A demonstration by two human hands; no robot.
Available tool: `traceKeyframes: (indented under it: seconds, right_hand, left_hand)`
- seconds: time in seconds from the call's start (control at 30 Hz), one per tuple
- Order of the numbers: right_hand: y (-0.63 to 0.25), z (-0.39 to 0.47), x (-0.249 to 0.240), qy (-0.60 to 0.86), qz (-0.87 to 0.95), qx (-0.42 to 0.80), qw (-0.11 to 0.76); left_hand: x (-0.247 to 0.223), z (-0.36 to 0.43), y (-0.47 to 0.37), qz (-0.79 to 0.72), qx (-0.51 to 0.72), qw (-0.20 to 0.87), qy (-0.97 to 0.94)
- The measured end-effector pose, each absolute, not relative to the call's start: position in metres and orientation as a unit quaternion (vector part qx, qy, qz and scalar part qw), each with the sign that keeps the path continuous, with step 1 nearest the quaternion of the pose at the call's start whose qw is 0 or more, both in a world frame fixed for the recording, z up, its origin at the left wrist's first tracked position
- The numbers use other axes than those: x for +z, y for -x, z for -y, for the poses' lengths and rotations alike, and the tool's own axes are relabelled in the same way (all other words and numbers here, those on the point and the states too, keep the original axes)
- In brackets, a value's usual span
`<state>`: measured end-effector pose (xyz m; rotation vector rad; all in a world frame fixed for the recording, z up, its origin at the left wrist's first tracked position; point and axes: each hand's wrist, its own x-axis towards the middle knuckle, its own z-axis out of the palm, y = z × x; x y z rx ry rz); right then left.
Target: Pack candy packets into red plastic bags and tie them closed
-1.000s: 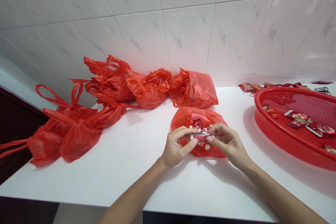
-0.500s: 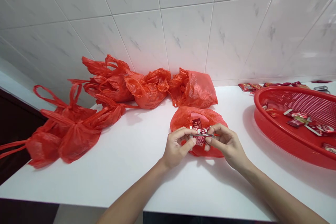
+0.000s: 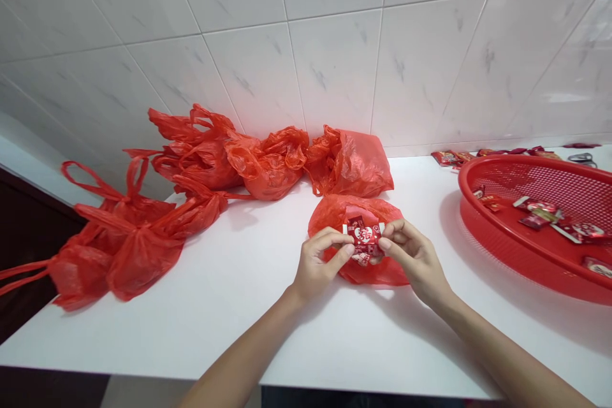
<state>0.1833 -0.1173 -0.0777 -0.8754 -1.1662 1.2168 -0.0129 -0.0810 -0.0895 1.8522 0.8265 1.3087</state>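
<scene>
Pinching red packet [image 3: 367, 236] | left hand [image 3: 319, 261]: its left end | right hand [image 3: 417, 260]: right end | red bag [image 3: 378, 207] beneath

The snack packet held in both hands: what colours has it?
The snack packet is red and white; head view.

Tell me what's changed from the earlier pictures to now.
The small red packet has been turned from edge-on so its printed face shows. Nothing was let go: the left hand and right hand still pinch its ends above the open red bag. The red basket and the other red bags stayed put.
</scene>
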Motion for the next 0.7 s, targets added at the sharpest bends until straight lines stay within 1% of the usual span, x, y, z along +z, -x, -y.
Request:
traceKeyframes:
  seconds: [0.07,0.13,0.2,0.27,0.3,0.37,0.47,0.57,0.63,0.7]
  right_hand:
    - [-0.183,0.117,-0.077,0.399,0.501,0.502,0.582]
    - [-0.186,0.116,-0.077,0.428,0.515,0.438,0.6]
    - [-0.191,0.114,-0.078,0.466,0.54,0.318,0.624]
    - [-0.197,0.112,-0.081,0.493,0.587,0.195,0.612]
    - [-0.2,0.111,-0.082,0.496,0.621,0.154,0.587]
    - [-0.204,0.109,-0.087,0.482,0.698,0.114,0.518]
    - [-0.204,0.105,-0.093,0.444,0.791,0.107,0.408]
    - [-0.201,0.104,-0.097,0.444,0.836,0.113,0.302]
    - [-0.2,0.105,-0.097,0.468,0.842,0.107,0.247]
    - [-0.2,0.106,-0.097,0.488,0.841,0.101,0.212]
  left_hand:
    - [-0.092,0.081,0.012,-0.333,0.498,0.354,-0.718]
    - [-0.094,0.08,0.011,-0.355,0.489,0.34,-0.721]
    - [-0.094,0.079,0.012,-0.385,0.476,0.3,-0.732]
    - [-0.095,0.077,0.014,-0.408,0.448,0.251,-0.755]
    - [-0.095,0.075,0.015,-0.416,0.429,0.229,-0.769]
    - [-0.096,0.073,0.017,-0.432,0.385,0.196,-0.792]
    - [-0.098,0.071,0.019,-0.459,0.315,0.172,-0.813]
    - [-0.098,0.072,0.021,-0.474,0.235,0.17,-0.831]
    - [-0.095,0.073,0.021,-0.484,0.19,0.175,-0.836]
    - [-0.093,0.074,0.021,-0.49,0.162,0.181,-0.837]
